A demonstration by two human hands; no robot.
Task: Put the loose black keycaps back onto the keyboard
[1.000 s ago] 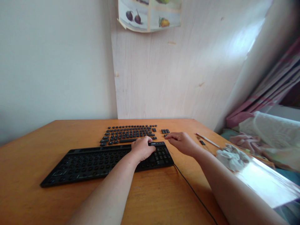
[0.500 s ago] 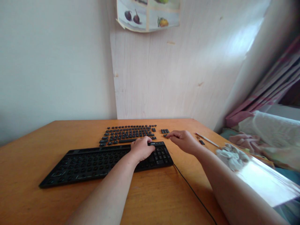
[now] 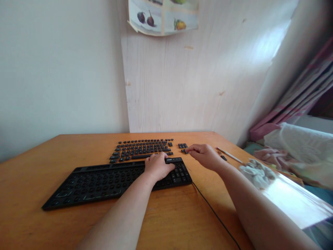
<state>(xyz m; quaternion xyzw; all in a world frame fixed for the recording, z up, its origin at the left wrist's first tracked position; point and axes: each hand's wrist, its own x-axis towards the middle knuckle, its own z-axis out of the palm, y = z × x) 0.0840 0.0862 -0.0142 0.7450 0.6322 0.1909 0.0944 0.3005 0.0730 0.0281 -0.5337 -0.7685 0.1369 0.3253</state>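
A black keyboard lies on the wooden table, many of its key positions stripped of caps; the number pad at its right end still carries keys. My left hand rests across it, fingers curled over the back edge and thumb on the number pad side. Beyond it, loose keycaps lie in rows. Over a small group of arrow keycaps is my right hand, its fingertips drawn together at the group's right end. Its thumb is partly hidden. A separate block of keycaps sits just behind.
A cable runs from the keyboard toward the front. On the right lie a thin white stick, a small black piece, a crumpled cloth and a shiny white sheet. The wall rises behind the table.
My left thumb has shifted slightly right over the number pad. My right hand stays nearly in place, with a little more of the small keycap group showing beside its fingertips.
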